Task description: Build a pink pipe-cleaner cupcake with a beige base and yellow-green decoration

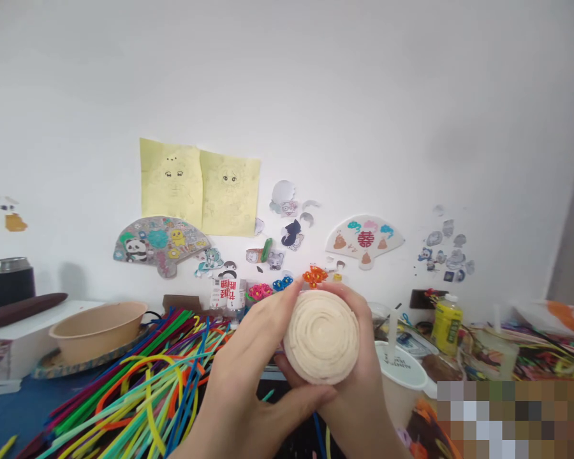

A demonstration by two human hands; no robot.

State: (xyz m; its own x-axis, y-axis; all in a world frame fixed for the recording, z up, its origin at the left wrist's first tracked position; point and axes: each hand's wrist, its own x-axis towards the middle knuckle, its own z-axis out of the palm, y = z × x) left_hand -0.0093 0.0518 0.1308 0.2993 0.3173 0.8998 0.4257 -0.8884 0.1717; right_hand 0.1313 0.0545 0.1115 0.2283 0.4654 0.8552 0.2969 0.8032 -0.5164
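Both my hands hold up a round cream-coloured coil [321,336] of fuzzy pipe cleaner, wound in a flat spiral. My left hand [242,376] grips its left side, thumb along the bottom edge. My right hand [363,382] cups it from behind and from the right, fingers curled over the top. A big heap of coloured pipe cleaners [143,382] lies on the table just left of my left hand.
A tan bowl [98,328] stands at the left on a plate. A white lidded cup with a straw [402,370] and a yellow bottle [446,324] stand at the right. Paper fans, yellow drawings and stickers hang on the white wall behind.
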